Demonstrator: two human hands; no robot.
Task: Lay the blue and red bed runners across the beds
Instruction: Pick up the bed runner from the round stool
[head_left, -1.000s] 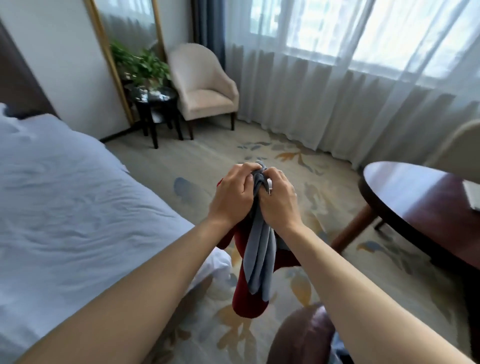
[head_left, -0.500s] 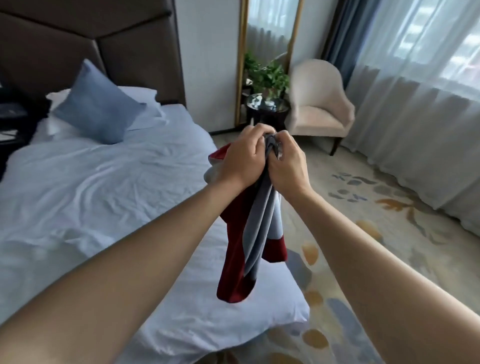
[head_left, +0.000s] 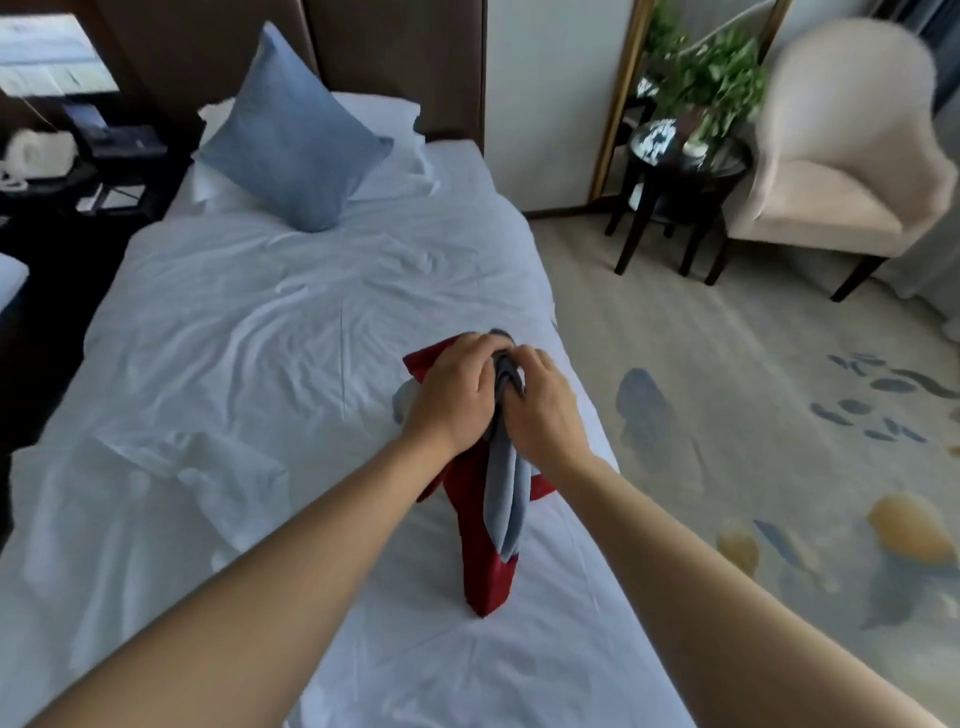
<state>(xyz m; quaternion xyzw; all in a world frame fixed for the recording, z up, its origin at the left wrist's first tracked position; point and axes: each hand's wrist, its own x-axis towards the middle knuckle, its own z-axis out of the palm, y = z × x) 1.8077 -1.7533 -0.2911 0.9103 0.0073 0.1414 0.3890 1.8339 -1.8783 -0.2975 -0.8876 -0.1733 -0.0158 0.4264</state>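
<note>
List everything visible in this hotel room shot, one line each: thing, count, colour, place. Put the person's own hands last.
red fabric bed runner: 1, dark red, bunched, hanging from the hands over the bed's foot end
blue-grey fabric bed runner: 1, blue-grey, bunched with the red one, draped in front of it
bed with white sheet: 1, white, wrinkled, centre-left
square blue cushion: 1, blue, propped at the head of the bed
white pillow: 1 seen, white, behind the cushion
padded headboard: 1, dark brown, top
round dark side table: 1, black, top right
potted green plant: 1, green, on that table
cream armchair: 1, cream, far right
patterned carpet: 1, beige, floor right
left hand: 1, grips the runners
right hand: 1, grips the runners
</note>
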